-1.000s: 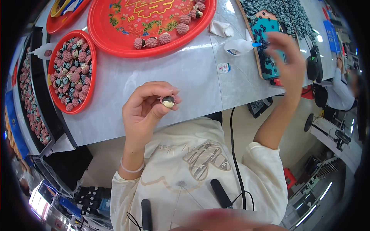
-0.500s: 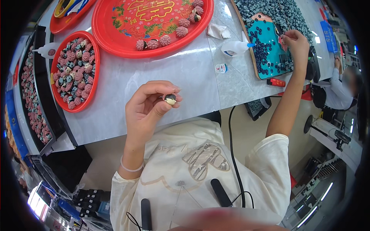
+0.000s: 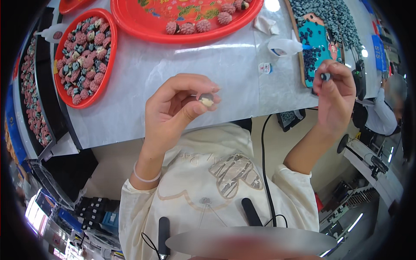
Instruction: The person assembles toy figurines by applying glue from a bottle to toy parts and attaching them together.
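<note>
My left hand [image 3: 175, 106] is closed above the table's near edge, thumb and fingertips pinching a small dark-and-cream moulded piece [image 3: 206, 102]. To the right, my right hand [image 3: 338, 93] is raised near the close end of a teal tray [image 3: 321, 60]. Between its thumb and forefinger sits a tiny dark blue, bead-like piece [image 3: 325, 76]. The tray holds many similar dark pieces, and its lower corner is partly behind that hand. Both hands are apart from each other and off the table.
At the left stands a red basin [image 3: 113, 52] full of pink and dark pieces. A big red tray [image 3: 182, 38] carries several pink knobbly pieces. A white squeeze bottle [image 3: 284, 47], a small labelled pot [image 3: 265, 68] and crumpled tissue [image 3: 266, 25] lie beside the teal tray. A cable [image 3: 263, 160] hangs down.
My right hand has come back from over the teal tray toward me, now with a tiny dark piece in its fingertips. My left hand keeps its piece; the whole view has shifted slightly.
</note>
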### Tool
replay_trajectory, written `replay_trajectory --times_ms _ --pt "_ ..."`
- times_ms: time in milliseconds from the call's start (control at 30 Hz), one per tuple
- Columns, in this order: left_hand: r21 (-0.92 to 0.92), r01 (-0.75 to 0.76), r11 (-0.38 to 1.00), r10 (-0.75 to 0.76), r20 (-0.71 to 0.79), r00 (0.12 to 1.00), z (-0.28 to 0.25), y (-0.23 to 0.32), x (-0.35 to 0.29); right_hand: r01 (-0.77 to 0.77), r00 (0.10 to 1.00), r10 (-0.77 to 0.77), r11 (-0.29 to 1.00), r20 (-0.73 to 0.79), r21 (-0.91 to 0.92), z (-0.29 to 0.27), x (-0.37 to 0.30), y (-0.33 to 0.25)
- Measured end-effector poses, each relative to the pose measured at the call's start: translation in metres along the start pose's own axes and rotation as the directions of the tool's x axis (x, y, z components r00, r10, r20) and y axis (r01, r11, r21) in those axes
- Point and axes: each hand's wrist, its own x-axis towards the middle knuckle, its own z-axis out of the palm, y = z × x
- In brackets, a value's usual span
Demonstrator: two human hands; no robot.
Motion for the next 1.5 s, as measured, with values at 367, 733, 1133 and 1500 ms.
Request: replay_trajectory --times_ms 367,733,1133,1500 --pt "0.018 -0.061 0.998 0.061 -0.01 0.998 -0.001 -0.004 0.001 -0.139 0.967 0.094 0.973 0.236 0.184 0.076 -0.01 0.023" --pt "-0.101 -0.019 0.995 0.011 -0.076 0.997 -0.003 -0.001 -0.003 0.37 0.9 -0.263 0.884 0.349 -0.287 0.109 -0.011 0.029" --pt "-0.047 -0.017 0.999 0.012 -0.092 0.996 -0.003 0.001 -0.003 0.416 0.907 -0.331 0.801 0.261 -0.43 0.121 -0.015 0.029" --pt "-0.083 -0.013 0.996 0.006 -0.081 0.997 -0.002 0.002 -0.004 0.387 0.907 -0.289 0.858 0.305 -0.338 0.112 -0.013 0.032"
